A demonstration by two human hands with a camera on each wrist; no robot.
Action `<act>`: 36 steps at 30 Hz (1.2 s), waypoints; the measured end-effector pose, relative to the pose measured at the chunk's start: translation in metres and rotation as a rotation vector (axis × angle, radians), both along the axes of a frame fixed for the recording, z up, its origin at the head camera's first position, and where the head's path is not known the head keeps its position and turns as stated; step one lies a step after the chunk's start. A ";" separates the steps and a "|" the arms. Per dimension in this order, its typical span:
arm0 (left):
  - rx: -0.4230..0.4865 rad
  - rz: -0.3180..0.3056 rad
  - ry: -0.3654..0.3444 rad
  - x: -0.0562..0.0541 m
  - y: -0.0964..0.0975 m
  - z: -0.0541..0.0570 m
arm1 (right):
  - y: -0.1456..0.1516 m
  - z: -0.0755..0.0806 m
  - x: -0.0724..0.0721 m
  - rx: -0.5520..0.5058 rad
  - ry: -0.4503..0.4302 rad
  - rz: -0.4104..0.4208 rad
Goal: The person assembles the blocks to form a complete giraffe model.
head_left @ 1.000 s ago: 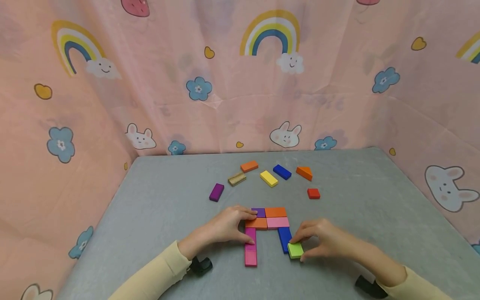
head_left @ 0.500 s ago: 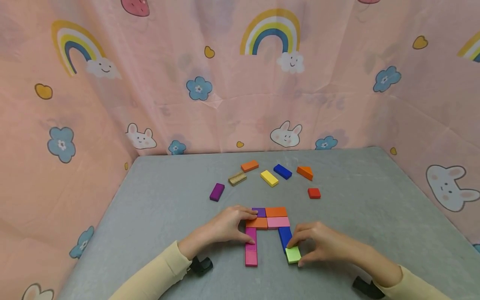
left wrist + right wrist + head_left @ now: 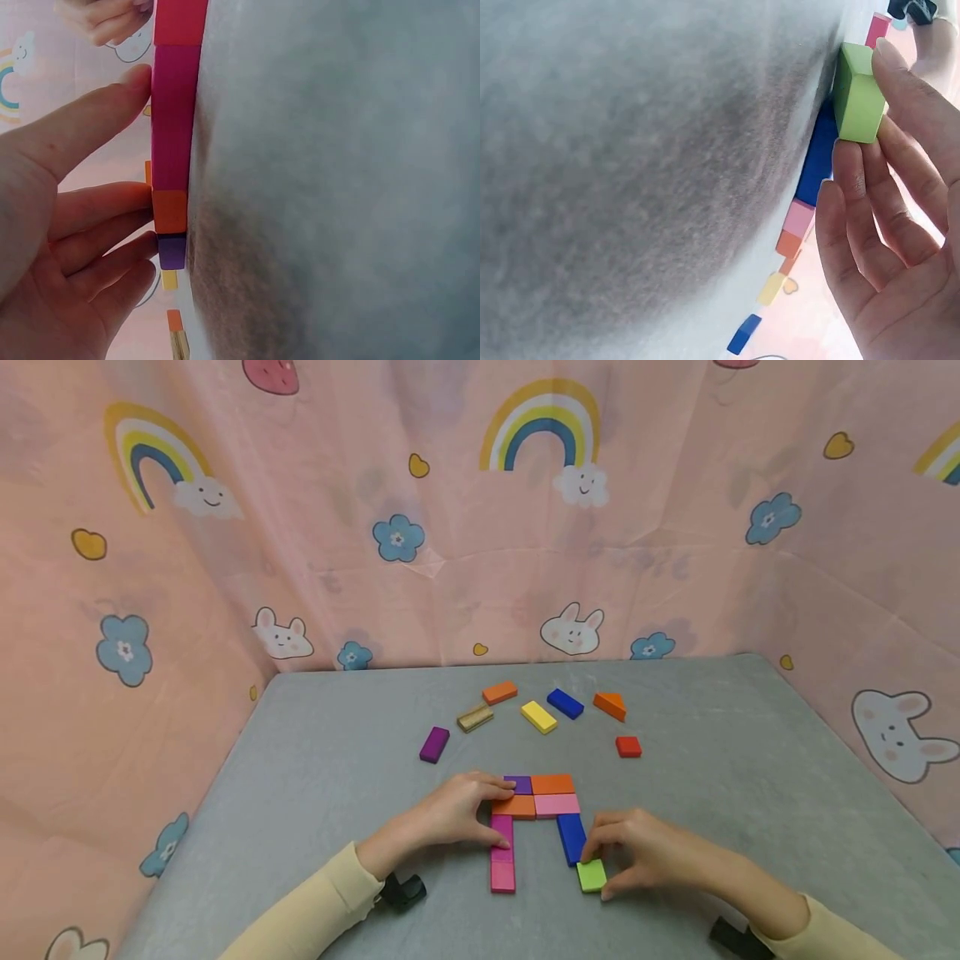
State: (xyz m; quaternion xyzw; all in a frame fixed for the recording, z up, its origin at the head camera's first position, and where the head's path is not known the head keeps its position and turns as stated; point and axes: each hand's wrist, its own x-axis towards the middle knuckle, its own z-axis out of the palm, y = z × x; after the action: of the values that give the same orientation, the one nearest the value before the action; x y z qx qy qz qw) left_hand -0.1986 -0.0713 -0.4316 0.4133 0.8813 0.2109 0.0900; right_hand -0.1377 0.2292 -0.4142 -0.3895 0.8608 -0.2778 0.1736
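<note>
My right hand pinches a lime green block at the near end of a slightly slanted blue block. In the right wrist view, the thumb is at one end of the green block and fingertips are at the other. My left hand rests on the left of the arrangement, thumb on a magenta block and fingertips on the orange block and purple block. A pink block extends the left leg. Another orange block and a light pink block complete the top rows.
Loose blocks lie farther back: purple, wood-patterned, orange, yellow, blue, an orange triangle and a red one. A pink patterned curtain stands behind the grey table.
The green block has moved toward me, from beside the blue block's lower right to its near end, and turned slightly. My right hand moved with it. My left hand stays in place.
</note>
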 end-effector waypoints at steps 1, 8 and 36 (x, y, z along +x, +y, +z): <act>-0.001 -0.001 0.003 0.000 0.000 0.000 | 0.000 0.000 0.000 0.008 0.000 -0.007; 0.001 -0.010 0.018 0.000 -0.001 -0.001 | 0.004 -0.003 0.000 0.010 0.003 -0.041; 0.006 0.000 -0.006 0.001 -0.001 0.000 | 0.006 -0.006 -0.005 0.026 -0.053 -0.070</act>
State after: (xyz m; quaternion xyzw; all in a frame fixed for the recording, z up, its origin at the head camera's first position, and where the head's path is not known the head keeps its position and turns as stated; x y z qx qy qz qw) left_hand -0.1981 -0.0727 -0.4321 0.4128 0.8804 0.2148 0.0912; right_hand -0.1426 0.2353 -0.4197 -0.3495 0.8725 -0.2828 0.1914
